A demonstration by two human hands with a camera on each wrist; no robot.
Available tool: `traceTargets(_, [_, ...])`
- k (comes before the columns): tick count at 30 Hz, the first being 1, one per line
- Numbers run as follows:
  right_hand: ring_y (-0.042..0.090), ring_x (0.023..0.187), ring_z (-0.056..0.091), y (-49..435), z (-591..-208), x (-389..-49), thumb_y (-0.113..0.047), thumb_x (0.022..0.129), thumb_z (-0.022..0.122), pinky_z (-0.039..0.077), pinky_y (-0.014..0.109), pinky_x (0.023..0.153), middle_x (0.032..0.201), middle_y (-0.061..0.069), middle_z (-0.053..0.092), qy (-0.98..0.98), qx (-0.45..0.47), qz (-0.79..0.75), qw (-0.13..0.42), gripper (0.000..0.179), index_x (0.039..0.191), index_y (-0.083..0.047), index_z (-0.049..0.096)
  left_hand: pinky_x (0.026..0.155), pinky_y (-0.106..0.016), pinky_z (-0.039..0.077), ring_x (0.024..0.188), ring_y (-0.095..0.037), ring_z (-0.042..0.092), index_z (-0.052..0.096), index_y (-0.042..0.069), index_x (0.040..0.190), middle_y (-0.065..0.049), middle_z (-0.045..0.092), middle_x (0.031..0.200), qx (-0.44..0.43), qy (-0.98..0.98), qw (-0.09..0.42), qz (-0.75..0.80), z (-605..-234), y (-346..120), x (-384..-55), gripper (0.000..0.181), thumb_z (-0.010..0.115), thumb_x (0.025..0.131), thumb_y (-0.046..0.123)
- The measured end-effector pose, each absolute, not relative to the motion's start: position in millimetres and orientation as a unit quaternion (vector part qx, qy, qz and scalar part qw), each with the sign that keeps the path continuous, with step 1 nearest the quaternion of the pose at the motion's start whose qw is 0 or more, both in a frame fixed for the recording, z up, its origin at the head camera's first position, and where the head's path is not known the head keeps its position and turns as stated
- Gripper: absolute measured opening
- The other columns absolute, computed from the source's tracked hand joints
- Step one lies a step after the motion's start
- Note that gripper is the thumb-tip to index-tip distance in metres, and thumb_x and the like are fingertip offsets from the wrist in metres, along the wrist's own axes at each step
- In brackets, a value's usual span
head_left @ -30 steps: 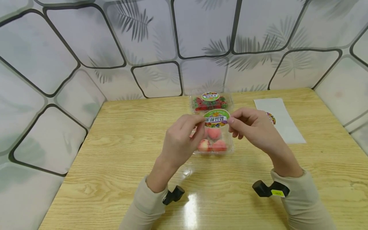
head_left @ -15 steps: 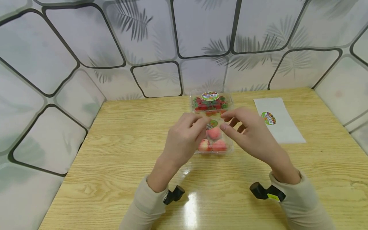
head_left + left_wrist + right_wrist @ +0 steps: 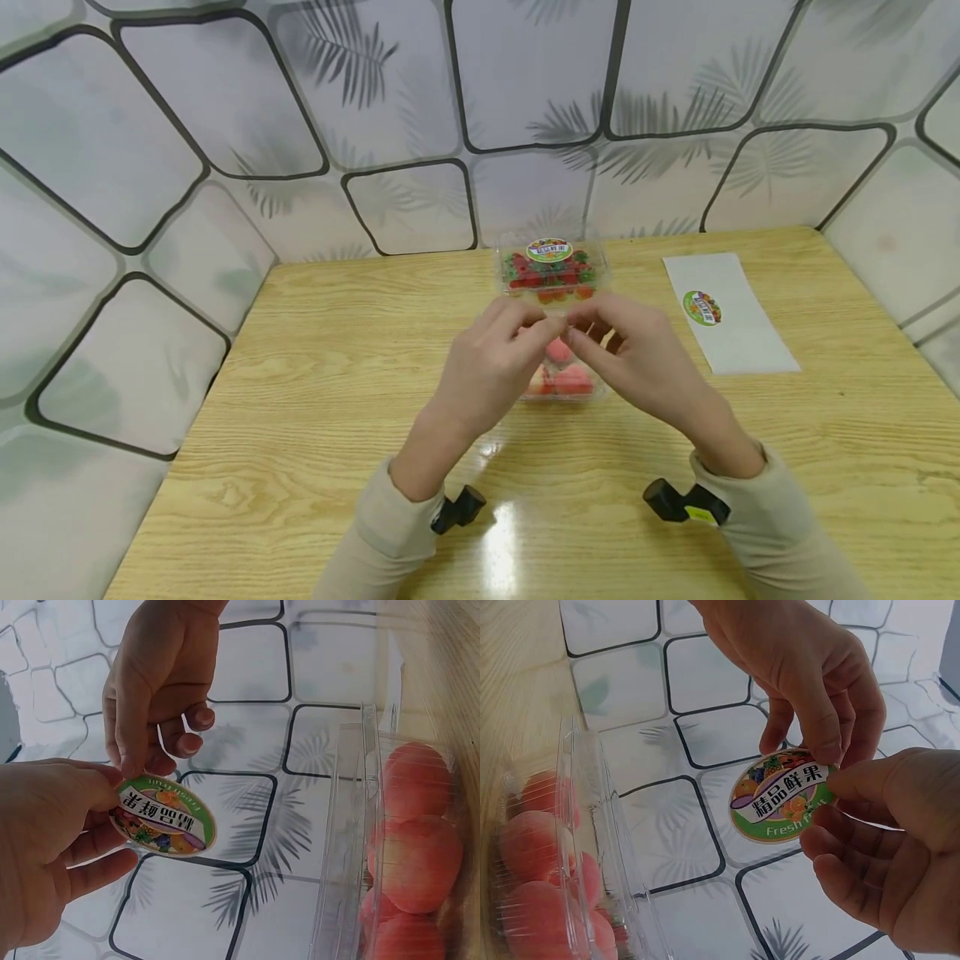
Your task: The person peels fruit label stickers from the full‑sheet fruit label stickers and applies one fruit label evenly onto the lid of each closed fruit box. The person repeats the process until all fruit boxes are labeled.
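An oval fruit sticker [image 3: 161,817] with a green border and "Fresh fruit" lettering hangs between both hands. My left hand [image 3: 491,358] pinches its edge between thumb and finger. Right beside that spot, the thumb and fingertip of my right hand [image 3: 645,358] pinch the same edge. The right wrist view has the sticker's printed face [image 3: 780,799] in plain sight; in the head view the fingers cover it. Below the hands sits a clear plastic box of peaches [image 3: 573,382], partly hidden by them.
Behind the peaches stands a clear box of strawberries [image 3: 551,273] with an oval label [image 3: 549,250] on its lid. At the right, a white backing sheet [image 3: 750,342] bears another oval sticker [image 3: 702,307]. A patterned wall [image 3: 525,75] closes off the table's back.
My right hand has come off the sticker's right side and moved left, until its fingertips meet those of my left hand. The sticker has turned out of the head view.
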State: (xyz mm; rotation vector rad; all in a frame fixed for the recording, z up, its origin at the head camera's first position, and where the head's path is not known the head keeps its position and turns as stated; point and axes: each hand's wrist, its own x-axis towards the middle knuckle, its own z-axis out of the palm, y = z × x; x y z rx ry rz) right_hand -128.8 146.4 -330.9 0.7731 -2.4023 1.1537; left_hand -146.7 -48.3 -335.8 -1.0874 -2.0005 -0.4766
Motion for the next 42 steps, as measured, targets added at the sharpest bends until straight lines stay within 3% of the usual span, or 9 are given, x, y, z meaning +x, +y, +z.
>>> traceTargets(7, [0.005,0.063,0.056,147.5,-332.7,-129.9,0.002,0.09,0.07,0.048,0.019,0.056,0.082,-0.003,0.067,-0.843,0.266,0.426,0.192,0.01,0.094,-0.007,0.068,0.069,-0.025,0.056,0.089,-0.022,0.064,0.069,0.005,0.106,-0.008,0.066,0.096,-0.416,-0.796,0.377,-0.227,-338.1,-51.3,-148.0,0.015,0.069,0.091,0.004])
traceTargets(12, [0.009,0.063,0.06,149.8,-332.4,-130.5,0.001,0.092,0.066,0.05,0.021,0.054,0.08,-0.002,0.067,-0.821,0.235,0.488,0.18,0.005,0.095,-0.003,0.067,0.069,-0.029,0.057,0.089,-0.022,0.065,0.068,0.005,0.104,-0.007,0.068,0.096,-0.386,-0.806,0.365,-0.261,-336.4,-55.1,-149.5,0.012,0.066,0.092,0.003])
traceTargets(20, [0.019,0.063,0.067,153.4,-327.6,-129.1,0.006,0.095,0.059,0.055,0.028,0.053,0.085,0.007,0.07,-0.725,0.194,0.651,0.115,0.004,0.097,0.006,0.062,0.074,-0.026,0.056,0.087,-0.019,0.065,0.068,0.002,0.102,-0.009,0.068,0.095,-0.367,-0.794,0.317,-0.366,-334.4,-58.9,-148.1,0.01,0.066,0.092,0.002])
traceTargets(31, [0.016,0.064,0.069,156.3,-326.8,-131.3,0.0,0.101,0.052,0.056,0.028,0.055,0.087,0.008,0.073,-0.584,0.207,0.785,-0.003,0.011,0.096,-0.004,0.062,0.067,-0.03,0.056,0.082,-0.019,0.064,0.066,0.0,0.1,-0.012,0.067,0.093,-0.369,-0.733,0.244,-0.517,-331.4,-62.7,-149.5,0.007,0.063,0.093,-0.002])
traceTargets(42, [0.019,0.067,0.069,157.2,-327.1,-132.0,-0.004,0.098,0.06,0.057,0.031,0.057,0.09,0.006,0.073,-0.705,0.161,0.689,0.047,0.004,0.099,-0.003,0.063,0.064,-0.03,0.055,0.078,-0.018,0.061,0.066,0.001,0.095,-0.011,0.066,0.089,-0.356,-0.743,0.254,-0.507,-331.9,-63.8,-150.0,0.004,0.063,0.094,0.001])
